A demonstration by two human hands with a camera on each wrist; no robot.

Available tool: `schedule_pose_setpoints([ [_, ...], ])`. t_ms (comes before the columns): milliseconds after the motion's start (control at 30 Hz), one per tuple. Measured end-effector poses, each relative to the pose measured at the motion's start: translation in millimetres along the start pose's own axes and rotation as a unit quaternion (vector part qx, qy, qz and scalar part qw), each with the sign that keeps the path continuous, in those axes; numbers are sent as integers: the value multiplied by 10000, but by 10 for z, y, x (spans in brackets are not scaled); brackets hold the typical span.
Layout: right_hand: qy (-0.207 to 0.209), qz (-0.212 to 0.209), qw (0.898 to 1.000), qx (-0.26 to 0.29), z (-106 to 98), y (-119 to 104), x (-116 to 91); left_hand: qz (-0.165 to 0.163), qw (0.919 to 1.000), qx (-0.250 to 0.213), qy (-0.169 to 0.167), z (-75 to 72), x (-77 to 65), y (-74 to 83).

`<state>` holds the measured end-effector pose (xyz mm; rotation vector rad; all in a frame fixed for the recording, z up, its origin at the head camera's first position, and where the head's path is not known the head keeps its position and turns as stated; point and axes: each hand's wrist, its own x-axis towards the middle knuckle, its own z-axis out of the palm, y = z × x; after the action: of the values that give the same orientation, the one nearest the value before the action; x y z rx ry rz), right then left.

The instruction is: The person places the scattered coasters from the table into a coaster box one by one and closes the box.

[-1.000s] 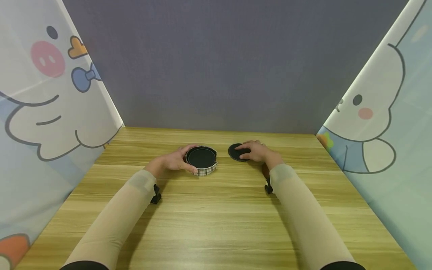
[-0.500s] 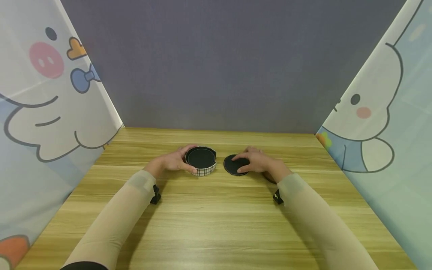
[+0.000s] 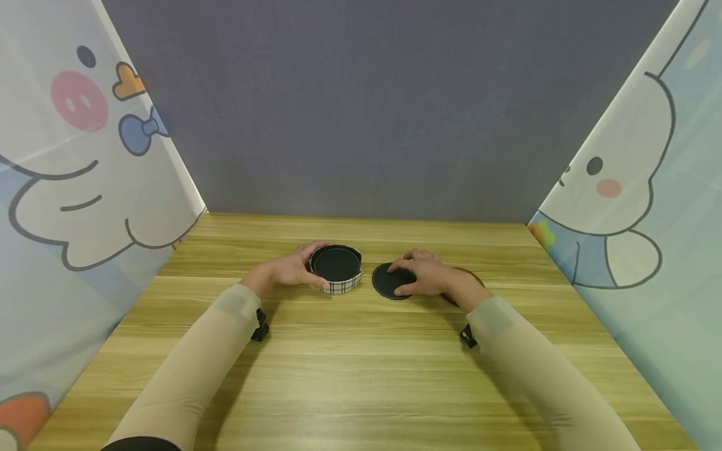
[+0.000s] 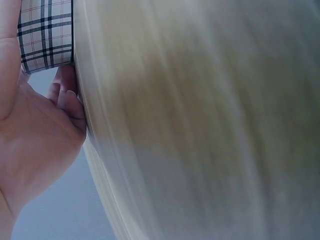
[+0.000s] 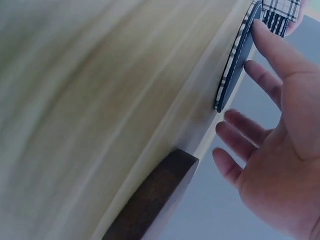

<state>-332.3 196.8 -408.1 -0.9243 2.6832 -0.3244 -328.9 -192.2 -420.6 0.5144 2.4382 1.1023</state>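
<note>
A round coaster holder point(image 3: 344, 287) with a plaid side wall stands on the table, a black coaster point(image 3: 336, 262) lying inside it. My left hand point(image 3: 290, 268) grips the holder from the left, thumb in front and fingers behind; the plaid wall point(image 4: 46, 35) shows in the left wrist view. To the right, another black coaster point(image 3: 386, 282) lies flat on the table. My right hand point(image 3: 425, 275) rests its thumb and a fingertip on its top. In the right wrist view this coaster point(image 5: 235, 65) shows a plaid edge, and the other fingers hang loose.
Partly hidden under my right wrist, a dark brown round object point(image 3: 470, 273) lies on the wooden table point(image 3: 361, 363); its thick edge point(image 5: 155, 195) shows in the right wrist view. A grey panel point(image 3: 361, 113) stands behind, with cartoon-printed sheets on both sides.
My right hand has slid the loose black coaster toward me and slightly left, more at first than lately. More of the brown object shows behind the wrist. My left hand stays still on the holder.
</note>
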Motion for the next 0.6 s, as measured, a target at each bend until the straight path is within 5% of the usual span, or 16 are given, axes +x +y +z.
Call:
schedule_pose_setpoints([
  [333, -411, -243, 9981, 393, 11, 9, 8, -39, 10000, -61, 57, 12, 2, -21],
  [600, -149, -214, 9986, 453, 57, 28, 31, -136, 9997, 163, 92, 4, 47, -70],
])
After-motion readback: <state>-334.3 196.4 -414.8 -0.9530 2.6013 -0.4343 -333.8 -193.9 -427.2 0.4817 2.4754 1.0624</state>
